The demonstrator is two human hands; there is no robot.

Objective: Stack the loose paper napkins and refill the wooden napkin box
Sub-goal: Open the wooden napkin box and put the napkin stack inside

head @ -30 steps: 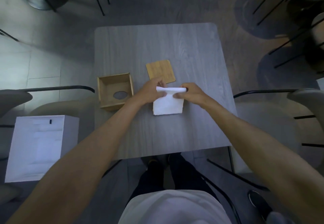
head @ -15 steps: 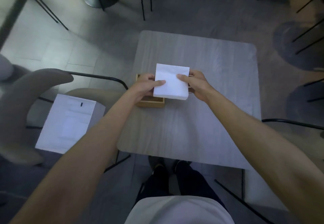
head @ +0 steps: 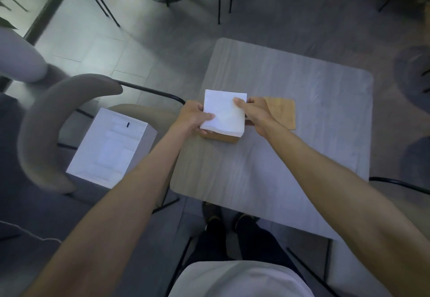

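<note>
Grey table (head: 302, 157); hands (head: 194, 117) (head: 257, 111) grip napkin stack (head: 224, 112) over wooden box (head: 223, 138).

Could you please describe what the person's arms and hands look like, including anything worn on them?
Both forearms are bare, with no sleeve reaching them. The left hand and right hand wear no glove, and no watch, ring or bracelet shows. Lower down appear a white shirt and dark trousers.

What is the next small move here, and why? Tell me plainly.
Probably lower the napkin stack straight down into the wooden box. The left hand and right hand grip it over the box, which shows only at its near edge, and the lid lies aside on the table.
</note>
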